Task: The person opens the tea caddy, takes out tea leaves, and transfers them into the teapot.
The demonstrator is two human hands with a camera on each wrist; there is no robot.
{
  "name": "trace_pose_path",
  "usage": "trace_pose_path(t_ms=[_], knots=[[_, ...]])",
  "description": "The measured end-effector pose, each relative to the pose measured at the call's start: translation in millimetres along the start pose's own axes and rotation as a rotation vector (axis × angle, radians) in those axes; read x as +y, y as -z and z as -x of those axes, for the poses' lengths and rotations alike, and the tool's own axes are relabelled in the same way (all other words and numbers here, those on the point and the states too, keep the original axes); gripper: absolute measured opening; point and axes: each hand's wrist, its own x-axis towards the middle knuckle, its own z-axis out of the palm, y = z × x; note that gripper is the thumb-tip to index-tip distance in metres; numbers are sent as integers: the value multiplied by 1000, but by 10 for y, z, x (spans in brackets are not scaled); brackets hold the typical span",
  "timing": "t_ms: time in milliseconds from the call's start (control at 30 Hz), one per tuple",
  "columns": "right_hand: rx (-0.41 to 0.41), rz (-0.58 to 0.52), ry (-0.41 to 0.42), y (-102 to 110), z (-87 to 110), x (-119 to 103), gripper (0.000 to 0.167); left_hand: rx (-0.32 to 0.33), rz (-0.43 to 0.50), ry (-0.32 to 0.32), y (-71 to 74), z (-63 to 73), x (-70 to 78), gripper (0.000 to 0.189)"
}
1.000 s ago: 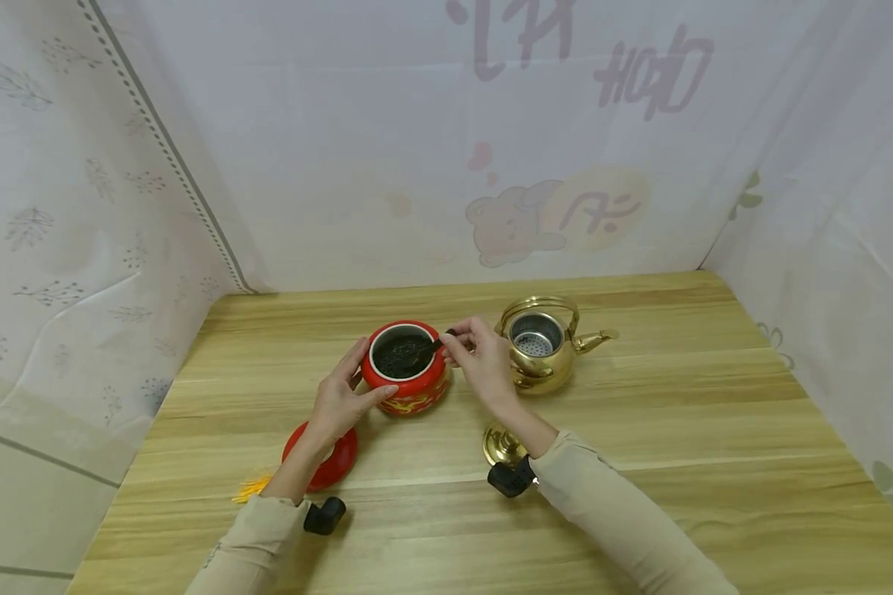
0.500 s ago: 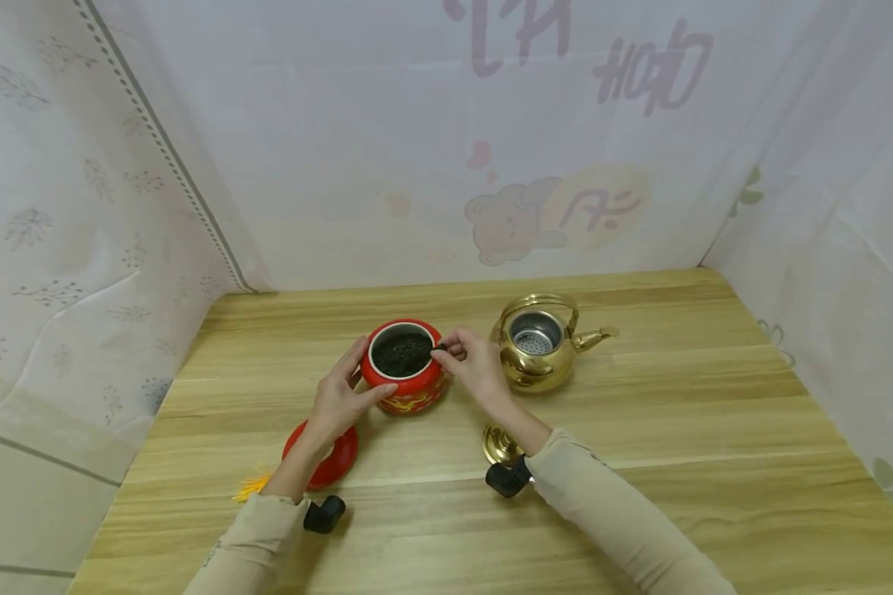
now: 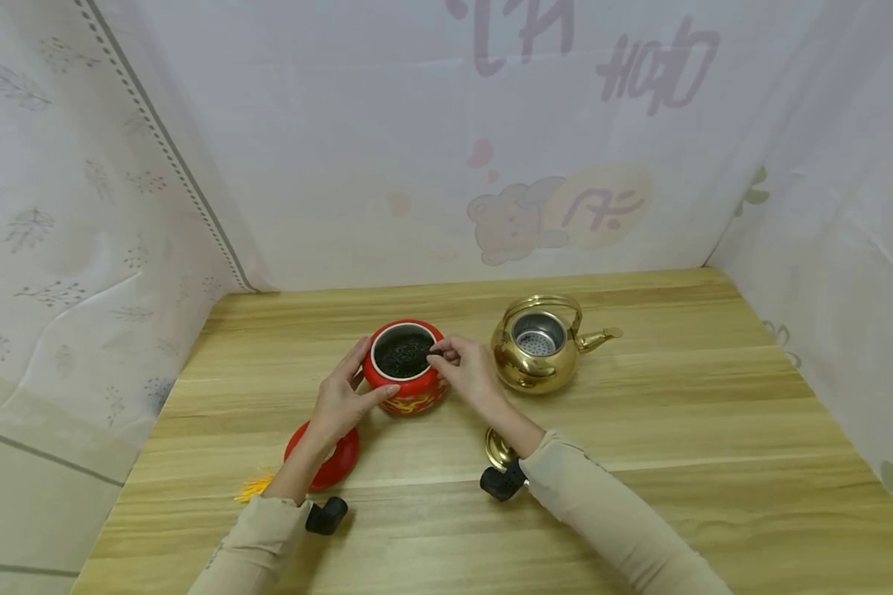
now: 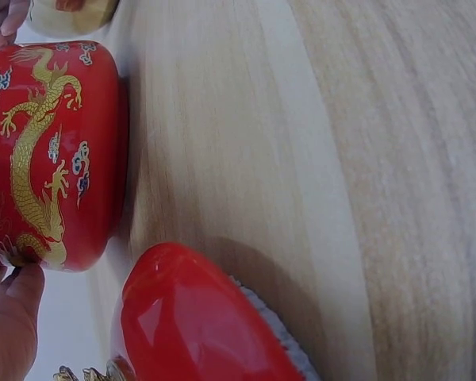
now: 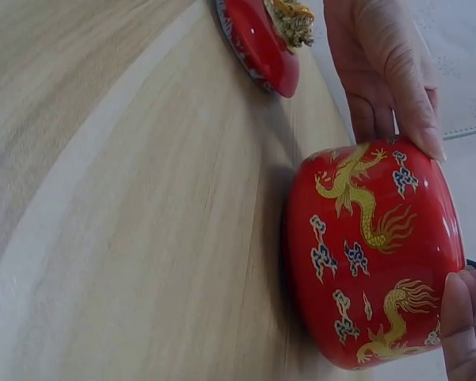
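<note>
A red jar [image 3: 417, 402] with gold dragons and a white inner rim stands on the table, holding dark, loose tea-like leaves [image 3: 400, 357]. My left hand [image 3: 340, 401] grips its left side, thumb in front and fingers behind. At the right rim, my right hand [image 3: 472, 376] pinches the dark handle of a small spoon [image 3: 435, 354]; the spoon's bowl is hidden among the leaves. In the right wrist view, the thin dark handle [image 5: 474, 265] shows between jar and fingers. The jar's dragon-painted side [image 4: 44, 159] fills the left of the left wrist view.
Right of the jar stands a gold kettle [image 3: 537, 376] with a perforated steel strainer [image 3: 536, 343] inside, spout to the right. Its gold lid [image 3: 497, 450] lies near the right wrist. The red lid [image 3: 344, 464] with a yellow tassel [image 3: 255, 486] lies under the left forearm.
My right hand has moved slightly left and down toward the jar's opening, and the spoon has sunk from view into the leaves. My left hand keeps its grip on the jar.
</note>
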Motion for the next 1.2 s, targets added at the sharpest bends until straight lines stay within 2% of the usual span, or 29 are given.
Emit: trace_pose_path(t_ms=[200, 567, 867, 1100, 1167, 1200], knots=[[10, -228, -113, -7, 1, 30, 13, 3, -18, 6, -5, 2, 22, 81], [38, -436, -246, 85, 36, 16, 15, 6, -6, 12, -13, -1, 10, 82], [101, -526, -243, 160, 95, 37, 14, 3, 19, 4, -7, -2, -5, 83], [147, -573, -230, 252, 147, 6, 15, 10, 2, -5, -32, -83, -282, 87], [156, -585, -225, 282, 159, -8, 15, 14, -10, -9, -33, -88, -323, 89], [158, -587, -222, 295, 166, -15, 15, 13, -8, -6, -31, -76, -290, 89]])
